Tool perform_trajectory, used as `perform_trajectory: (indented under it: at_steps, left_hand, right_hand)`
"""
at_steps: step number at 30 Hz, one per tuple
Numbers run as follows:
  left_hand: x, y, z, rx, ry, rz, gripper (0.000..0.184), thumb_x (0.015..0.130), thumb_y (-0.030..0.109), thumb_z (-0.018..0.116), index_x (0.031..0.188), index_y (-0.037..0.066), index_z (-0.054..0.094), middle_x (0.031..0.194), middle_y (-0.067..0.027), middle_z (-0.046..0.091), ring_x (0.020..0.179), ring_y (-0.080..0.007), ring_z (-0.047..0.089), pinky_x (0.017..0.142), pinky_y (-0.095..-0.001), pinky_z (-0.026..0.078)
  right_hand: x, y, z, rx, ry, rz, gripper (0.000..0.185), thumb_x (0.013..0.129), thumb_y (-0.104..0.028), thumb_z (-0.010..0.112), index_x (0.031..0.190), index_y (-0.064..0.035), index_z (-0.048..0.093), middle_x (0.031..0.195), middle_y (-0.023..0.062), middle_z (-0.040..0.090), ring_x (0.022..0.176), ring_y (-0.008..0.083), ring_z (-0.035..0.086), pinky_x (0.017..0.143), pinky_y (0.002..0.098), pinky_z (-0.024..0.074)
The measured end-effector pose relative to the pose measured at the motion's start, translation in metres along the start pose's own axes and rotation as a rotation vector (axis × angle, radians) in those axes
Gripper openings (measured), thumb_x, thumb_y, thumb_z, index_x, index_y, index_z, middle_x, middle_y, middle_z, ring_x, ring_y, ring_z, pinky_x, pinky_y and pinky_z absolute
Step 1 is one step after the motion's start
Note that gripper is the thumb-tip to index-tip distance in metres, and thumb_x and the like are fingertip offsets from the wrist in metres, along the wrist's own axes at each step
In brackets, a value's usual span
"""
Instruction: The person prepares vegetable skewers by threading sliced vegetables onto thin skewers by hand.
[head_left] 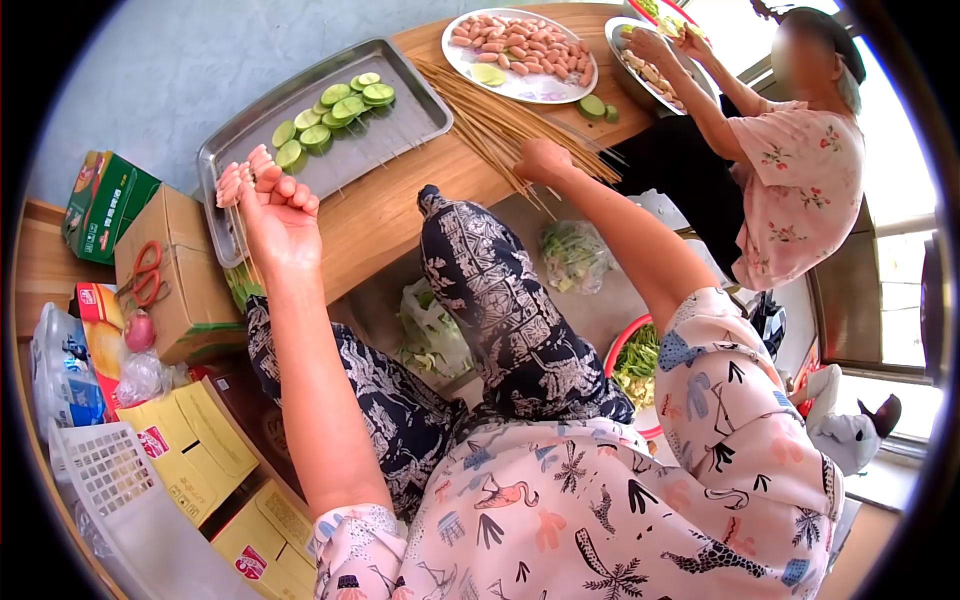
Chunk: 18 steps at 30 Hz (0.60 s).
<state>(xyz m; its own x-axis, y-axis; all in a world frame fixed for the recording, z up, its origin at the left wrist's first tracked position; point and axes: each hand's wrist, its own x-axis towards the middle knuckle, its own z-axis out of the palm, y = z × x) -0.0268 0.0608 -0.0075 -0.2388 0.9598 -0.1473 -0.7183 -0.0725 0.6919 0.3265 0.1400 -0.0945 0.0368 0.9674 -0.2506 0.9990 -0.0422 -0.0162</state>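
Observation:
My left hand (283, 215) is palm up with its fingers curled, at the left end of the metal tray (405, 145). Pink sausage skewers (232, 183) sit against its thumb side, their thin sticks running down past my wrist; the grip itself is partly hidden. Several cucumber slices (348, 108) on sticks lie inside the tray. My right hand (543, 160) is closed at the near end of a loose pile of bamboo skewers (490, 115). Its fingertips are turned away, so whatever they pinch is hard to make out.
A plate of small sausages (525, 45) stands at the back, with cut cucumber (592, 107) beside it. Another person (795, 170) works at an oval dish (640, 65) on the right. Cardboard boxes (175, 270) and scissors (148, 275) are at left. Bagged greens (578, 255) lie below.

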Motion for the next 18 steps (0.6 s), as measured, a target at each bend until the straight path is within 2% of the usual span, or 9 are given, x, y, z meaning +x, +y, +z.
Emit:
perform_trajectory:
  at_steps: [1,3,4,5,7,8,10,16,18]
  left_hand:
    - [0.000,-0.001,-0.001,-0.009,-0.020,-0.010,0.031,0.094,0.038,0.052,0.085,0.011,0.062,0.069,0.0021,0.049,0.060,-0.0115,0.043,0.054,-0.0252,0.036]
    - [0.002,-0.002,-0.002,-0.009,-0.011,-0.013,0.032,0.094,0.039,0.051,0.085,0.010,0.062,0.069,0.0021,0.049,0.060,-0.0116,0.043,0.054,-0.0254,0.036]
    - [0.003,-0.003,-0.002,-0.007,-0.001,-0.015,0.033,0.094,0.040,0.051,0.085,0.010,0.062,0.069,0.0021,0.049,0.060,-0.0117,0.043,0.054,-0.0256,0.036]
    - [0.003,-0.003,-0.002,-0.007,-0.002,-0.014,0.033,0.094,0.040,0.051,0.085,0.010,0.062,0.069,0.0021,0.049,0.060,-0.0117,0.043,0.054,-0.0256,0.036]
    - [0.001,-0.004,-0.001,-0.008,-0.002,-0.013,0.034,0.094,0.042,0.050,0.085,0.010,0.061,0.069,0.0019,0.048,0.061,-0.0116,0.043,0.054,-0.0256,0.036]
    - [0.001,-0.005,-0.001,-0.007,-0.005,-0.013,0.034,0.094,0.042,0.050,0.085,0.010,0.061,0.069,0.0019,0.048,0.061,-0.0116,0.043,0.054,-0.0256,0.036]
    - [0.000,-0.007,0.000,0.013,0.010,-0.013,0.034,0.095,0.041,0.049,0.087,0.011,0.060,0.069,0.0020,0.047,0.060,-0.0120,0.043,0.054,-0.0258,0.036]
    - [-0.011,-0.009,0.002,-0.011,0.006,-0.045,0.035,0.094,0.044,0.050,0.085,0.011,0.059,0.067,0.0020,0.045,0.059,-0.0127,0.042,0.054,-0.0252,0.036]
    - [-0.012,-0.009,0.008,0.007,0.027,-0.041,0.035,0.094,0.044,0.051,0.083,0.011,0.058,0.066,0.0019,0.045,0.059,-0.0128,0.043,0.053,-0.0250,0.036]
  right_hand:
    - [-0.001,0.008,-0.002,-0.001,0.001,0.002,0.021,0.076,-0.019,0.059,0.088,-0.0042,0.069,0.090,0.0145,0.069,0.084,0.0246,0.068,0.068,0.0357,0.0532]
    - [-0.005,0.027,-0.008,0.584,-0.331,-0.012,0.021,0.077,-0.023,0.060,0.079,-0.0024,0.066,0.074,0.0123,0.068,0.063,0.0177,0.067,0.052,0.0309,0.0501]
    - [-0.010,0.031,-0.001,0.749,-0.329,0.014,0.019,0.080,-0.022,0.060,0.078,-0.0032,0.062,0.059,0.0070,0.061,0.044,0.0128,0.056,0.040,0.0270,0.0422]
    - [-0.016,0.039,0.003,0.749,-0.328,0.013,0.019,0.080,-0.022,0.060,0.078,-0.0032,0.062,0.059,0.0070,0.061,0.044,0.0128,0.056,0.040,0.0270,0.0422]
    - [-0.034,0.052,0.007,1.233,-0.574,-0.009,0.012,0.084,-0.013,0.055,0.087,-0.0037,0.061,0.060,0.0032,0.058,0.045,0.0125,0.053,0.041,0.0252,0.0408]
    - [-0.045,0.056,0.008,1.234,-0.572,-0.009,0.012,0.084,-0.013,0.055,0.087,-0.0037,0.061,0.060,0.0032,0.058,0.045,0.0125,0.053,0.041,0.0252,0.0408]
    - [-0.075,0.059,0.006,1.634,-0.696,0.112,0.012,0.085,-0.007,0.053,0.096,-0.0033,0.057,0.065,0.0022,0.057,0.050,0.0129,0.053,0.045,0.0246,0.0414]
    - [-0.155,0.059,-0.014,1.947,-0.672,-0.182,0.015,0.085,-0.007,0.054,0.101,-0.0039,0.054,0.073,0.0040,0.058,0.064,0.0164,0.059,0.064,0.0293,0.0480]
    - [-0.161,0.041,-0.035,1.969,-0.679,-0.108,0.016,0.090,-0.011,0.051,0.104,-0.0053,0.052,0.071,0.0010,0.055,0.056,0.0109,0.048,0.061,0.0266,0.0445]
